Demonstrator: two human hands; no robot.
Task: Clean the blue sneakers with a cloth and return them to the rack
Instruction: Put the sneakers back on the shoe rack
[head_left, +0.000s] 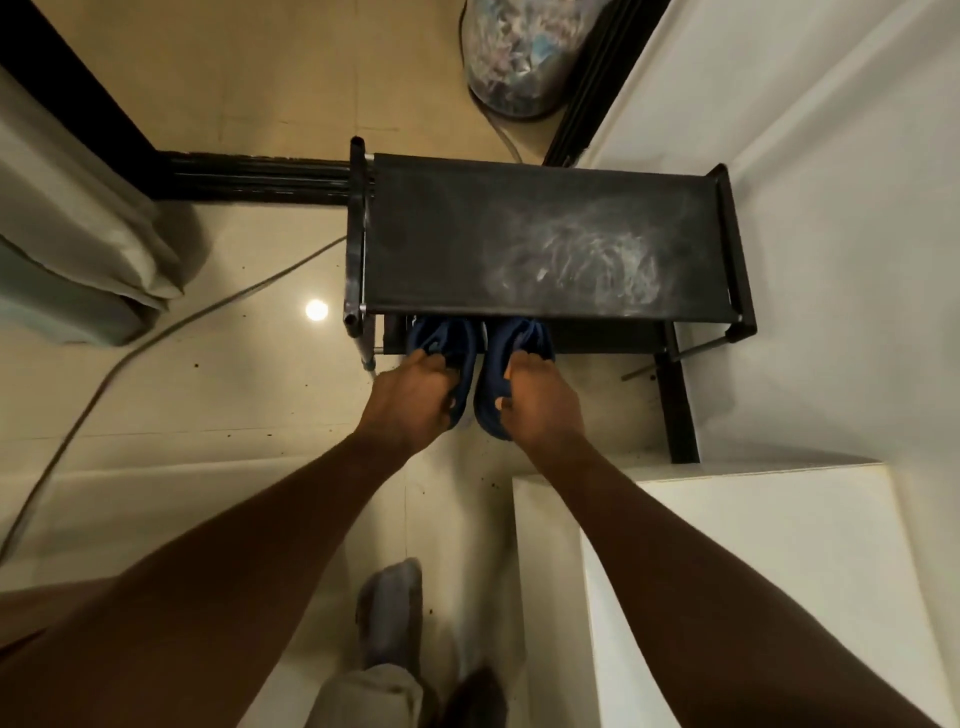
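This looks like a home, a corner by a doorway. A low black shoe rack with a dusty fabric shelf stands against a white wall on glossy cream floor tiles. Beside it runs a black sliding-door track, and a pale curtain is bunched on the floor.

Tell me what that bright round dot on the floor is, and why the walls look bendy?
Head view throughout: the dot is glare, likely a lamp mirrored in the shiny floor; the wide lens bends the walls near the edges; the blue shoes sit dim in the shadow of the rack.
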